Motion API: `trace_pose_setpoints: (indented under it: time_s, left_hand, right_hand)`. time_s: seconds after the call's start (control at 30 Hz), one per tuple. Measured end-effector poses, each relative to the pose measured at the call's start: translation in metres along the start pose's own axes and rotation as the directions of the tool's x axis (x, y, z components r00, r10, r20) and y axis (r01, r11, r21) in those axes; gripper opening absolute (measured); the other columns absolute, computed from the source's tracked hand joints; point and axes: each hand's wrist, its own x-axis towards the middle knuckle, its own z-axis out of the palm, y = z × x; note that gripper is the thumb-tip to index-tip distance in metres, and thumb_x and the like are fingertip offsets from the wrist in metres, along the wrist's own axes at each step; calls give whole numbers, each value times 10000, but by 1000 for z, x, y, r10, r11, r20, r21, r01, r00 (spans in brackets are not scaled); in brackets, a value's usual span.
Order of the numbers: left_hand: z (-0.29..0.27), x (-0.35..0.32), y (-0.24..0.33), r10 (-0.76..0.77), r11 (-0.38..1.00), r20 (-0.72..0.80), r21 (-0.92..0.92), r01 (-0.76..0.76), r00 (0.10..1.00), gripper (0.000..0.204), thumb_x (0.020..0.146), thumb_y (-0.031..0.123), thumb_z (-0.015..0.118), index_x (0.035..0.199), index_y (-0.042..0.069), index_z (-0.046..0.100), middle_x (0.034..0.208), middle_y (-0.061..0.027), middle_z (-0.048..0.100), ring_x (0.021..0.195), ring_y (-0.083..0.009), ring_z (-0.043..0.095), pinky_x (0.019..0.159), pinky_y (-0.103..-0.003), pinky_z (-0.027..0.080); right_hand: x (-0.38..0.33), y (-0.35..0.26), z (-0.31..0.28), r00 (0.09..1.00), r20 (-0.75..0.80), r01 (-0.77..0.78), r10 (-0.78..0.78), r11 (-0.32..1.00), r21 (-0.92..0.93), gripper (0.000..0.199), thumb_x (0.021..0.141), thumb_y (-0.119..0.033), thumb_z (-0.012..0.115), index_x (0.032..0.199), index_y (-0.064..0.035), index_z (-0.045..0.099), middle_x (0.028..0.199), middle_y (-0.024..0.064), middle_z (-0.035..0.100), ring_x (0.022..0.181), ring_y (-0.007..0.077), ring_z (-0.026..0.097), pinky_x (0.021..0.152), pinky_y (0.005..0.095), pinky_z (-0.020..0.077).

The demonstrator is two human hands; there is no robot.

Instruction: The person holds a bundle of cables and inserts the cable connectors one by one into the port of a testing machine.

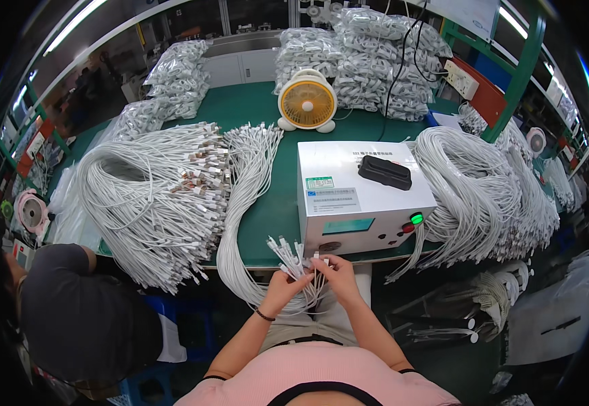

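At the table's front edge my left hand (284,292) is closed around a bunch of white USB cables (289,254), whose plug ends fan out above the fingers. My right hand (339,276) pinches a single white cable plug (317,256) just below the front of a white box-shaped tester (362,203). The tester's front has a small lit screen (348,226), a round socket area, a glowing green button (416,218) and a red button. Cable lengths hang down between my hands toward my lap. Whether the plug touches the tester cannot be made out.
Large heaps of white cables lie left (152,196) and right (470,189) of the tester. A yellow-and-white fan (308,103) stands behind it. A black case (384,172) rests on top. Bagged cables (375,68) are stacked at the back. A co-worker (85,311) sits at left.
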Motion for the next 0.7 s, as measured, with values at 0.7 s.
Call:
trace_pose_setpoints:
  time_s: [0.7]
  left_hand:
    - [1,14,11,-86,942,11,-324,85,996,227,897,136,594,1074,-6,582,982,-69,646,933,-183,639,666,-267,559]
  right_hand:
    - [10,-18,-12,986,12,-164,163,986,40,188,790,-199,709,837,-19,679,714,7,639,580,40,512,507,197,343]
